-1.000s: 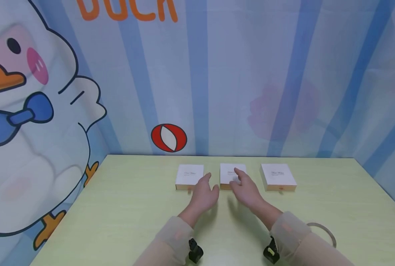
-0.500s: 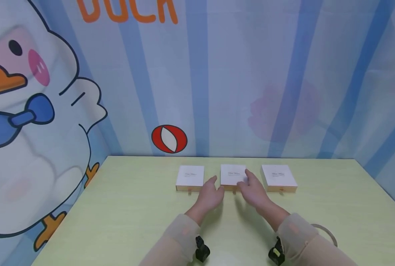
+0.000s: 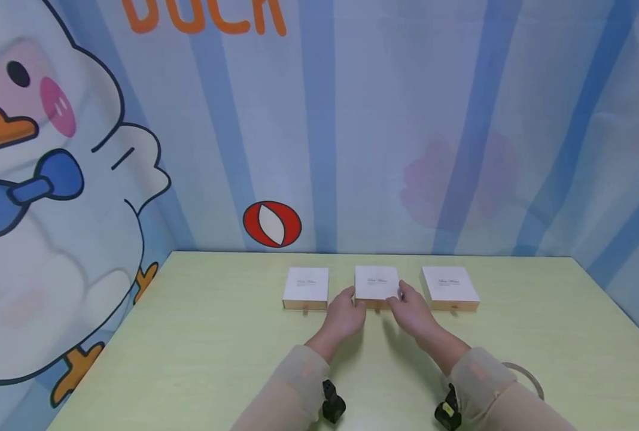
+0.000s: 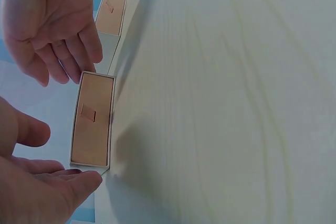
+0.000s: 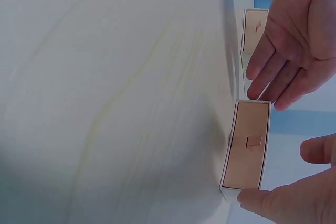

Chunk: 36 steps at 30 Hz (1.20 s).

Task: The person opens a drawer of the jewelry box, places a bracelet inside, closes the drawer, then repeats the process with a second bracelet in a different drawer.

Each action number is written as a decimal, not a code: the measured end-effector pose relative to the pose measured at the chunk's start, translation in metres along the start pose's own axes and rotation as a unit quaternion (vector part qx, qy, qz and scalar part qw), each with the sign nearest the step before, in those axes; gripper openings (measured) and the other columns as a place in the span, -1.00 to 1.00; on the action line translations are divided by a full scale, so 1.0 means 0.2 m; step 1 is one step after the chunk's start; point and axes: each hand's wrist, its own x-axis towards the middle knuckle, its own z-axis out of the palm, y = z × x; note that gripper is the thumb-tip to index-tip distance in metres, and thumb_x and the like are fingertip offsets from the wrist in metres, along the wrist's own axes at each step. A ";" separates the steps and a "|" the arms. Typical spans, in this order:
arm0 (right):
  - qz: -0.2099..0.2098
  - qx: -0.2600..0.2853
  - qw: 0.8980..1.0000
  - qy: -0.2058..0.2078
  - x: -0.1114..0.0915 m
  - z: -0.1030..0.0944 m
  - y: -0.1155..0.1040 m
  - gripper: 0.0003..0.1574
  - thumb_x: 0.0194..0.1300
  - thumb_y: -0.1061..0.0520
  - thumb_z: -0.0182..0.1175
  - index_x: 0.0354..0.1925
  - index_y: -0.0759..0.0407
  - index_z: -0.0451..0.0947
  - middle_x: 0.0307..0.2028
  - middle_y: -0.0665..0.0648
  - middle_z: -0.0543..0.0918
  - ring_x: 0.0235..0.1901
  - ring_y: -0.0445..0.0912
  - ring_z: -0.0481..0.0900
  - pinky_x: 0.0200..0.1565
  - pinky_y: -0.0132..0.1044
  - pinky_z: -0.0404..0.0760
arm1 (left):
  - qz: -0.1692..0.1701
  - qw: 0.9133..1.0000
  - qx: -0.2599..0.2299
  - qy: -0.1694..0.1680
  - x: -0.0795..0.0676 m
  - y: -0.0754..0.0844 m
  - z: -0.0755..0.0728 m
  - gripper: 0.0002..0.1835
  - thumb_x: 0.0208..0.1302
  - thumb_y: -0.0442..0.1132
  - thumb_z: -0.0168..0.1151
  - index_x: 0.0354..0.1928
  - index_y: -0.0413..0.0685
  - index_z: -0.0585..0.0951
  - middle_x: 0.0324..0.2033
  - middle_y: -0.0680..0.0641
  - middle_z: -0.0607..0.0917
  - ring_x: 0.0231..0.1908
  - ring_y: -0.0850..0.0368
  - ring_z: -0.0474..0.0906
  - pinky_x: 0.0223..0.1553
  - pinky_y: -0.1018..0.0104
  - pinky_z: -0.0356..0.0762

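Observation:
Three small white drawer boxes with peach fronts stand in a row at the back of the table. Both hands are at the middle box [image 3: 376, 283], one on each side. My left hand [image 3: 343, 318] has its fingers extended along the left side, fingertips right at the box's edge. At the opposite side is my right hand [image 3: 413, 312], its fingers likewise fairly straight and its thumb near the front corner. In the left wrist view, the middle box's peach drawer front [image 4: 93, 135] shows a small pull tab and lies between the two hands.
The left box [image 3: 306, 287] and the right box [image 3: 450, 284] flank the middle one on the pale wood-look table [image 3: 201, 347]. Behind the table hangs a blue striped cloth [image 3: 373, 131] with a duck print. A grey cable loop [image 3: 529, 378] lies by the right sleeve.
Both hands have shifted right from the gap between the left and middle boxes. They now stand on either side of the middle box, which stays in place.

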 end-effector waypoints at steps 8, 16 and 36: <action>0.006 -0.001 1.000 -0.008 0.01 0.00 0.02 -0.23 0.37 0.16 -0.13 0.38 0.53 -0.10 0.38 0.49 0.02 0.39 0.27 0.00 0.35 0.08 0.09 | -0.005 1.000 -0.018 -0.018 -0.01 0.02 0.02 -0.45 0.35 -0.27 -0.09 0.34 -0.38 0.23 0.31 -0.32 0.33 0.32 -0.19 0.23 0.25 -0.04 0.29; 0.023 -0.010 1.000 -0.012 0.00 -0.01 0.01 -0.26 0.37 0.15 -0.13 0.37 0.53 -0.05 0.38 0.48 0.04 0.39 0.29 0.00 0.34 0.09 0.11 | -0.011 1.000 -0.004 -0.007 -0.01 0.02 0.02 -0.46 0.34 -0.30 -0.07 0.32 -0.39 0.25 0.30 -0.33 0.33 -0.05 -0.08 0.50 -0.15 0.20 0.51; 0.039 0.002 0.999 -0.036 -0.03 -0.04 0.04 -0.32 0.42 0.13 -0.14 0.37 0.47 0.03 0.37 0.44 0.11 0.37 0.29 0.06 0.30 0.13 0.18 | -0.011 1.000 0.012 0.019 -0.03 0.01 -0.02 -0.59 0.28 -0.35 0.00 0.12 -0.43 0.48 0.08 -0.34 0.56 0.04 -0.07 0.51 0.05 0.07 0.51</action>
